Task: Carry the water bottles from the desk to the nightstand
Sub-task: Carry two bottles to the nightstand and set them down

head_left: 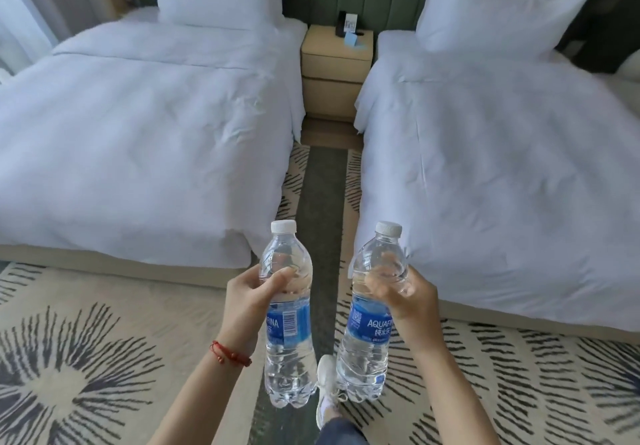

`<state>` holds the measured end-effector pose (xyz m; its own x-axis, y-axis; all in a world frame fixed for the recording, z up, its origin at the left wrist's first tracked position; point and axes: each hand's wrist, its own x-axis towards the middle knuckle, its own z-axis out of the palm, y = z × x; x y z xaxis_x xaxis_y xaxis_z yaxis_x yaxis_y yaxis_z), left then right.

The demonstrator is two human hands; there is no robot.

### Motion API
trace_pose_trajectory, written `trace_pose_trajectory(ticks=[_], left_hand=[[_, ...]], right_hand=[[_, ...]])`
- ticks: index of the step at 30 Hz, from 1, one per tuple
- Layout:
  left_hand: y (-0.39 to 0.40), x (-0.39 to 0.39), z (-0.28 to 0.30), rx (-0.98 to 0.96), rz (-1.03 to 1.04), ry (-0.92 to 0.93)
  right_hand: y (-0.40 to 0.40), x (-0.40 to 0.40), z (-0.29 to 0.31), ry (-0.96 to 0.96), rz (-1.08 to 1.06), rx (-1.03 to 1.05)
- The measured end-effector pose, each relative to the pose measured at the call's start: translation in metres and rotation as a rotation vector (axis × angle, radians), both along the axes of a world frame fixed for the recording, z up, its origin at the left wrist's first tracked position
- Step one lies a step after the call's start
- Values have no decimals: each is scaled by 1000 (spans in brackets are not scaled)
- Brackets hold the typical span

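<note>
Two capped water bottles are held upright in front of the body, well short of the nightstand (pixel 336 50). The left bottle (pixel 288 316) is gripped by the left hand (pixel 247 306) just above its blue label, with the fingers curled round the far side and the thumb laid across the near side. The right bottle (pixel 372 313) is gripped at the same height by the right hand (pixel 405 297), the fingers wrapped round it; it is tilted slightly toward the right.

The carrying step appears to be in hand: the desk is not in view, and the nightstand stands at the far end of the aisle between the left bed (pixel 138 125) and the right bed (pixel 502 139). A shoe (pixel 327 380) is seen below the bottles, on the dark carpet strip (pixel 320 209) that leads there.

A walk down the aisle is called for next, then a place on the nightstand's top. A phone (pixel 347 24) and what may be a blue card (pixel 353 43), too small to be sure of, are set toward its back, so the front left part is likely the better spot.
</note>
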<state>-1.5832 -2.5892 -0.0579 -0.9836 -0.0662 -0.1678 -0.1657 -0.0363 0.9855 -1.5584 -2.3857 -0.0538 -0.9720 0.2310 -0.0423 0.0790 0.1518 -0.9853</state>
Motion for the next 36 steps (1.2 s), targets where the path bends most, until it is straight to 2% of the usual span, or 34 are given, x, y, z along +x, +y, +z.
trace_pose_trajectory(ticks=[17, 29, 36], left_hand=[[46, -328, 13, -56, 27, 28], [47, -624, 21, -66, -57, 53], [52, -766, 22, -49, -66, 50]], right_hand=[[53, -332, 20, -15, -21, 34], [44, -610, 26, -32, -97, 24], [57, -748, 23, -71, -152, 74]])
